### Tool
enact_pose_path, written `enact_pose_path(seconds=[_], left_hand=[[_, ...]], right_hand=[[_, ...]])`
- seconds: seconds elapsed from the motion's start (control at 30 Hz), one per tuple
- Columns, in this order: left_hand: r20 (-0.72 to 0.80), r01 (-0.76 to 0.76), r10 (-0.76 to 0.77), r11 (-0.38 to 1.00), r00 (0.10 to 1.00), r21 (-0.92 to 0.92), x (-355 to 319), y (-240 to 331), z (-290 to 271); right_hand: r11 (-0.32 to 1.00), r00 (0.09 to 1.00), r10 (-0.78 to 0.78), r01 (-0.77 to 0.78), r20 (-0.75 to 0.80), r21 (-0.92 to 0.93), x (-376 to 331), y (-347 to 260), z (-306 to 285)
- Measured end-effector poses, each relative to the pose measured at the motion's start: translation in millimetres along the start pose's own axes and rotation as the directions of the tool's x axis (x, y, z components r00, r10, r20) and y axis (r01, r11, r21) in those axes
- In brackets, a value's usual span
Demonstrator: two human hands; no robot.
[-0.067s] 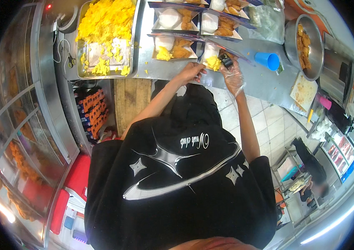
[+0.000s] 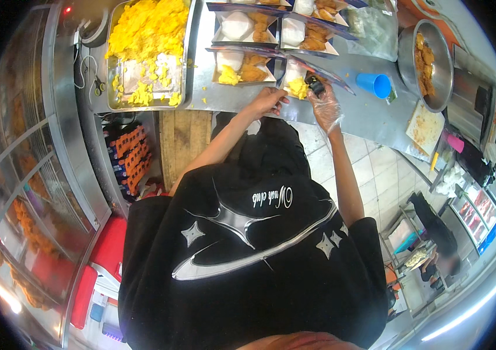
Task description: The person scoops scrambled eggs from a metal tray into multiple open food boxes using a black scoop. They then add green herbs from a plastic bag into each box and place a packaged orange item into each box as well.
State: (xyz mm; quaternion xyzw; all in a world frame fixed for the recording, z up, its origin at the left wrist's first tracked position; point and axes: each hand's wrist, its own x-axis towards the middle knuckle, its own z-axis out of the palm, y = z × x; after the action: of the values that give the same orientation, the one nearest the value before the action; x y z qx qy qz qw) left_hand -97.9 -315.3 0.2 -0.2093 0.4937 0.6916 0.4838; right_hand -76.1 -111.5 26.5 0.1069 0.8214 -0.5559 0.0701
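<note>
My right hand (image 2: 324, 105), in a clear plastic glove, is closed around a small black utensil (image 2: 314, 86) whose kind I cannot make out. The utensil is at the right side of the nearest food box (image 2: 285, 81), beside yellow scrambled egg (image 2: 298, 88); white rice shows behind the egg. At the box's near left corner my bare left hand (image 2: 269, 101) has its fingers curled together; what they grip, if anything, is hidden. Left of it stands another open box with rice, egg (image 2: 229, 75) and fried chicken (image 2: 253, 68).
A metal tray (image 2: 184, 58) of scrambled egg lies at the left of the steel counter. More boxes with rice and chicken (image 2: 315, 38) stand behind. To the right are a blue cup (image 2: 374, 86), a steel bowl (image 2: 445, 70) of fried pieces and a stained cutting board (image 2: 426, 129).
The black utensil in my right hand has shifted slightly and tilted toward the box. The box's raised flap has moved a little; my left hand stays in place.
</note>
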Motion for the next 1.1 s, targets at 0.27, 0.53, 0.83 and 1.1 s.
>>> enact_pose_path(seconds=[0.27,0.53,0.83,1.1], left_hand=[[0.022,-0.014,0.013,0.999,1.000,0.043,0.8,9.6,-6.9],[0.204,-0.140,0.096,0.967,0.974,0.213,-27.4,3.2,-38.7],[-0.141,-0.113,0.145,0.970,0.979,0.215,-159.7,-33.8,-129.9],[-0.598,0.005,0.147,0.970,0.788,0.244,-210.8,-157.8,-193.9]], right_hand=[[0.945,0.993,0.004,-0.043,-0.121,-0.324,13.4,-4.4,29.1],[0.993,0.981,0.087,-0.100,-0.172,-0.067,5.2,-20.3,21.0],[0.748,0.793,0.265,-0.528,0.548,0.402,-16.4,-168.0,82.6],[0.677,0.781,-0.527,0.624,0.335,-0.389,144.7,-204.8,332.0]])
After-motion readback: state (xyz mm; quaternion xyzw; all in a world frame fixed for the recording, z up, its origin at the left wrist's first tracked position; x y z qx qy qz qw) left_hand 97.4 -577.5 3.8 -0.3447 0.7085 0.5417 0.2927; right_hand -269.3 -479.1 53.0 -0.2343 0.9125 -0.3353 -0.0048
